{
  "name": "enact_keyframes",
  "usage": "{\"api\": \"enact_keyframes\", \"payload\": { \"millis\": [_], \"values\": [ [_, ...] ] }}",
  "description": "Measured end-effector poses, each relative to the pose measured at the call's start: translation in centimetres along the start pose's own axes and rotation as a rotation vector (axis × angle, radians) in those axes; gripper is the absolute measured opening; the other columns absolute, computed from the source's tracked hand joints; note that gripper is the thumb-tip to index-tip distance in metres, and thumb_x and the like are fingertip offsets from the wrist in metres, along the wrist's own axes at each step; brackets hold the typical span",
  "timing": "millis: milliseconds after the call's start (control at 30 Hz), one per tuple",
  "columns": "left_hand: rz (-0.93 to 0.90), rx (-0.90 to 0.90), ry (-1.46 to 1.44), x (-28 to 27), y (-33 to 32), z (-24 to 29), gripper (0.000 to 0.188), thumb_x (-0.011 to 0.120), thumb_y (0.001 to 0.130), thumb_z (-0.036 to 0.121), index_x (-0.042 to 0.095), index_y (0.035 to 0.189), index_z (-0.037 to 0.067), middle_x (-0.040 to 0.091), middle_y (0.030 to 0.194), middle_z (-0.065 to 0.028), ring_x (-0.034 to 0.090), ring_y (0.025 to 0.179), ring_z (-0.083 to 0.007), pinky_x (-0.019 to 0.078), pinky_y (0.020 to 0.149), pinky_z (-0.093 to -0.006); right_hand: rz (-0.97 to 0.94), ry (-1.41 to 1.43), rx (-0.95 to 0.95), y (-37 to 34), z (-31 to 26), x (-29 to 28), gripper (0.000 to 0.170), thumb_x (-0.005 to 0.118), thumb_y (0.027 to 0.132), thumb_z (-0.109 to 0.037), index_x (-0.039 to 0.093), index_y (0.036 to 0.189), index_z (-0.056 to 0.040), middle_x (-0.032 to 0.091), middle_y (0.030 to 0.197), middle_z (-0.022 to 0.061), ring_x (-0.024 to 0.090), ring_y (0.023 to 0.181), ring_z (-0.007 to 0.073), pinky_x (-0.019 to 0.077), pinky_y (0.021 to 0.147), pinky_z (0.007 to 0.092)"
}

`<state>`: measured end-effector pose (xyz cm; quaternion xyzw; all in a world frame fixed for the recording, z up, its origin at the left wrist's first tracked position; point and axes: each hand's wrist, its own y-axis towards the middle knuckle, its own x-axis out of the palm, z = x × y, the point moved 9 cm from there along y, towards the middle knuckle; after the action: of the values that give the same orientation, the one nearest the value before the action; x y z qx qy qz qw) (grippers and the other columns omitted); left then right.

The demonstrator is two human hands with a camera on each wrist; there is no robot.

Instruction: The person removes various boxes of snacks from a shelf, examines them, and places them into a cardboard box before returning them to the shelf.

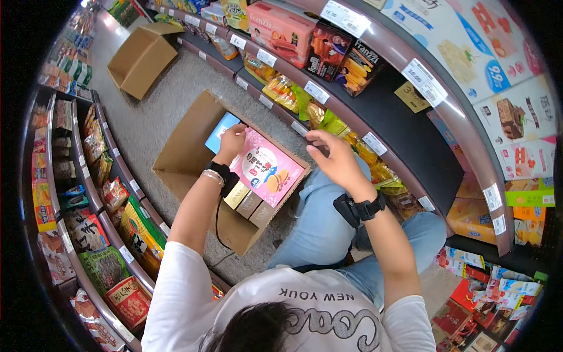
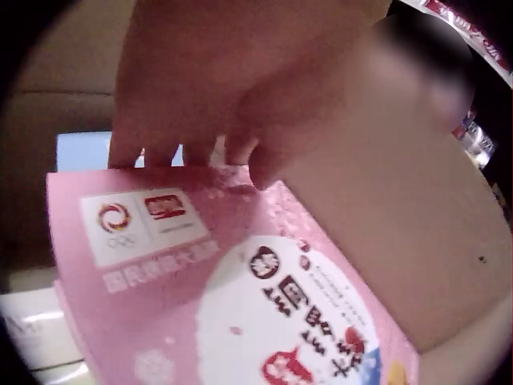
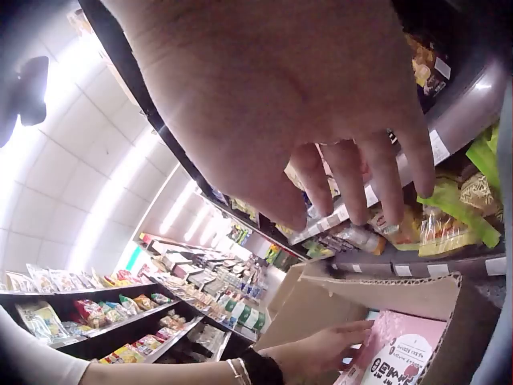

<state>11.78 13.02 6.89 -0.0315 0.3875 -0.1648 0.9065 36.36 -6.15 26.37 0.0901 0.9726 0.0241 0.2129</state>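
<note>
My left hand [image 1: 233, 144] is inside an open cardboard carton [image 1: 179, 144]. It pinches the edge of a pink biscuit box [image 1: 271, 158], thumb on the printed face and fingers behind, as the left wrist view shows. That pink box [image 2: 152, 265] lies face up over other boxes in the carton. Beside it is a light blue box [image 1: 219, 132], partly covered by the hand. Several small cream and brown boxes [image 1: 252, 204] stand at the carton's near end. My right hand [image 1: 339, 159] hovers outside the carton's right side, fingers loosely extended, holding nothing.
A second open carton [image 1: 141, 61] stands farther up the aisle floor [image 1: 126, 114]. Shelves with bagged snacks [image 1: 278, 94] and boxed wafers [image 1: 281, 32] curve along the right. More shelves with packets [image 1: 105, 264] run along the left. The person's bent knee [image 1: 319, 211] is close to the carton.
</note>
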Motion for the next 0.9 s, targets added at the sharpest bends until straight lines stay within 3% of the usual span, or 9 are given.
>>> {"api": "enact_keyframes", "payload": {
  "millis": [67, 233, 300, 367, 433, 500, 667, 733, 900],
  "values": [
    [0.053, 0.044, -0.062, -0.9, -0.3, 1.5, 0.026, 0.061, 0.086, 0.02, 0.069, 0.108, 0.008, 0.07, 0.107, -0.0134, 0.067, 0.099, -0.0285, 0.051, 0.088, -0.0366, 0.102, 0.026, 0.027, -0.9, 0.4, -1.8, 0.024, 0.064, 0.086, -0.01, 0.064, 0.109, -0.0024, 0.07, 0.102, 0.0142, 0.068, 0.091, 0.0232, 0.0525, 0.079, 0.0343],
    [0.066, 0.045, -0.477, -2.6, -6.0, 10.8, 0.02, 0.062, 0.087, 0.012, 0.066, 0.104, 0.002, 0.07, 0.094, -0.0087, 0.065, 0.084, -0.0172, 0.0511, 0.076, -0.0298, 0.281, 0.124, 0.046, -4.6, 0.8, -6.0, 0.02, 0.063, 0.087, -0.006, 0.064, 0.107, -0.0006, 0.071, 0.099, 0.012, 0.069, 0.092, 0.0204, 0.0526, 0.083, 0.0317],
    [-0.009, 0.1, -0.587, -1.7, -9.6, 16.1, 0.019, 0.059, 0.089, 0.007, 0.063, 0.107, 0.001, 0.067, 0.094, -0.0052, 0.061, 0.083, -0.0121, 0.0492, 0.074, -0.026, 0.33, 0.166, 0.061, -6.7, 1.0, -7.3, 0.02, 0.063, 0.087, -0.006, 0.064, 0.106, -0.0005, 0.071, 0.099, 0.0122, 0.069, 0.092, 0.0205, 0.0525, 0.085, 0.0319],
    [-0.182, 0.065, -0.711, 0.4, -13.5, 20.8, 0.026, 0.057, 0.088, 0.003, 0.059, 0.114, 0.001, 0.065, 0.102, -0.0053, 0.061, 0.088, -0.0133, 0.0484, 0.078, -0.0257, 0.365, 0.192, 0.062, -8.7, 1.7, -8.5, 0.019, 0.062, 0.089, -0.007, 0.063, 0.107, -0.0004, 0.071, 0.099, 0.012, 0.069, 0.093, 0.0201, 0.0523, 0.085, 0.0318],
    [-0.325, 0.215, -0.715, 3.0, -17.0, 24.9, 0.025, 0.057, 0.093, 0.017, 0.058, 0.116, 0.007, 0.065, 0.109, -0.0041, 0.062, 0.094, -0.0125, 0.0473, 0.078, -0.0268, 0.395, 0.206, 0.057, -10.7, 2.0, -9.9, 0.019, 0.063, 0.089, -0.007, 0.063, 0.107, -0.0006, 0.071, 0.099, 0.0122, 0.069, 0.093, 0.0201, 0.0523, 0.086, 0.0319],
    [-0.401, 0.195, -0.737, 5.2, -20.1, 27.9, 0.025, 0.058, 0.093, 0.016, 0.059, 0.116, 0.007, 0.065, 0.108, -0.0046, 0.062, 0.095, -0.0134, 0.0473, 0.08, -0.0279, 0.439, 0.218, 0.098, -12.6, 2.4, -11.8, 0.02, 0.063, 0.09, -0.008, 0.063, 0.109, -0.0005, 0.071, 0.1, 0.0111, 0.068, 0.093, 0.0185, 0.0526, 0.084, 0.0311],
    [-0.549, 0.284, -0.732, 9.0, -25.3, 33.6, 0.025, 0.056, 0.092, 0.013, 0.058, 0.116, 0.006, 0.064, 0.111, -0.0049, 0.061, 0.094, -0.0134, 0.0459, 0.08, -0.0273, 0.523, 0.3, 0.141, -17.6, 4.3, -16.2, 0.021, 0.062, 0.091, -0.008, 0.061, 0.112, -0.0018, 0.069, 0.104, 0.009, 0.066, 0.096, 0.0152, 0.0513, 0.082, 0.0276],
    [-0.566, 0.284, -0.752, 10.3, -26.7, 35.6, 0.025, 0.057, 0.089, 0.007, 0.059, 0.114, 0.002, 0.065, 0.105, -0.0067, 0.061, 0.091, -0.0137, 0.0472, 0.08, -0.0266, 0.545, 0.299, 0.153, -19.5, 4.9, -17.8, 0.026, 0.061, 0.092, -0.007, 0.059, 0.117, -0.0025, 0.067, 0.108, 0.0091, 0.064, 0.098, 0.0137, 0.0503, 0.082, 0.0266],
    [-0.731, 0.395, -0.749, 15.9, -29.1, 39.2, 0.027, 0.058, 0.091, 0.006, 0.057, 0.118, 0.004, 0.063, 0.109, -0.004, 0.06, 0.094, -0.0126, 0.0466, 0.082, -0.0268, 0.848, 0.328, 0.112, -26.2, 6.1, -24.6, 0.04, 0.061, 0.091, -0.006, 0.049, 0.129, -0.0023, 0.062, 0.119, 0.0141, 0.061, 0.098, 0.016, 0.0488, 0.083, 0.0272]
  ]
}}
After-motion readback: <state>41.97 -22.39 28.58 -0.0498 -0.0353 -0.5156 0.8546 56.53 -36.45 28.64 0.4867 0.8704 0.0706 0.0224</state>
